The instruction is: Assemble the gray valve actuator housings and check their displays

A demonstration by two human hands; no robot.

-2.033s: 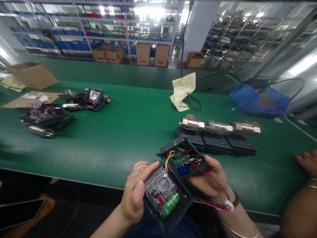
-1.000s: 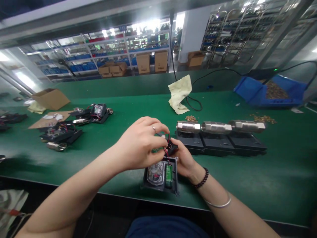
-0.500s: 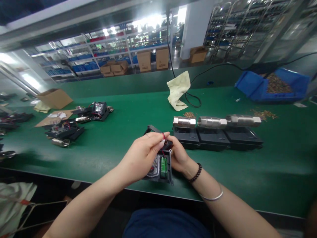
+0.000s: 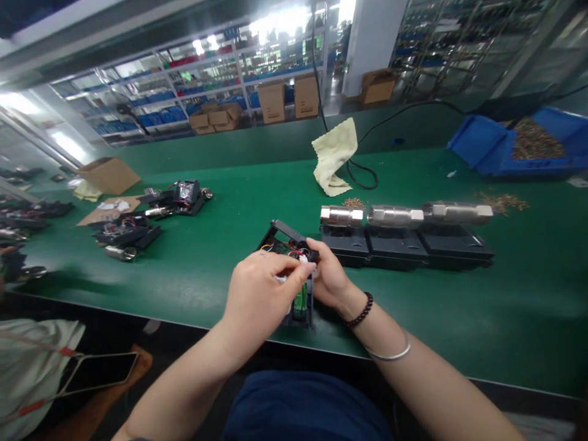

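An opened dark housing (image 4: 288,230) with wires and circuitry inside lies between my hands at the near side of the green bench. My left hand (image 4: 261,288) reaches over it, thumb and forefinger pinching a small white wire connector (image 4: 303,260) with red and dark wires. Below that connector a green block (image 4: 300,301) shows in the lower half of the housing. My right hand (image 4: 331,278) is wrapped around the housing's right edge, with its thumb near the top. My left hand covers much of the inside.
Several dark housings (image 4: 395,248) topped with metal fittings (image 4: 395,215) stand right of my hands. Behind are loose small brass-coloured pieces (image 4: 353,203), a pale cloth (image 4: 336,156) and a blue bin (image 4: 487,144). Opened units (image 4: 126,233) lie left. A person with a phone (image 4: 101,372) sits lower left.
The housing's upper part shows more now, with its wires exposed. The white connector sits higher at my left fingertips. The view has tilted slightly, and a phone has come into sight lower left.
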